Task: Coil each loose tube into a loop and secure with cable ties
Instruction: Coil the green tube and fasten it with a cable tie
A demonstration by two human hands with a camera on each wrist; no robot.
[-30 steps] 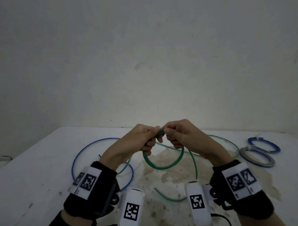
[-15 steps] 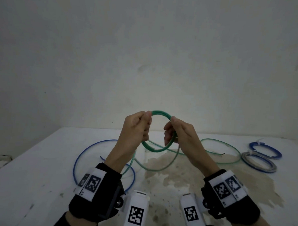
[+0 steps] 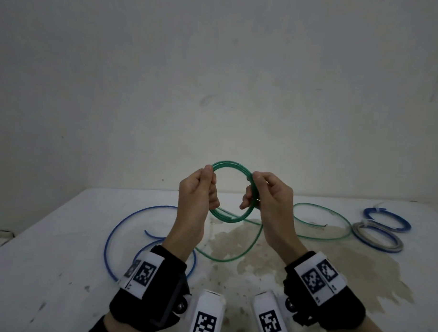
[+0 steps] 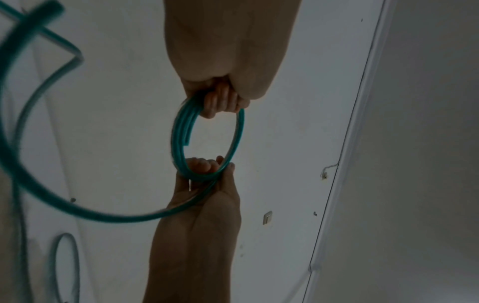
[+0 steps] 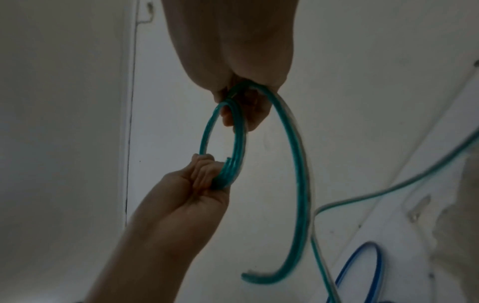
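Both hands are up above the white table, holding a small coil of the green tube between them. The left hand has its fingers curled round the coil's left side, thumb on top, and the right hand pinches the right side with thumb and curled fingers. From the left wrist view the coil looks like several turns stacked together, with one cut end poking out inside the ring. The rest of the tube hangs down from the coil and trails loose over the table, across a brownish stain. Left of the coil there's a loose blue tube sprawled on the table. Off to the coil's right, two finished coils: a blue coil and a grey coil, touching each other.
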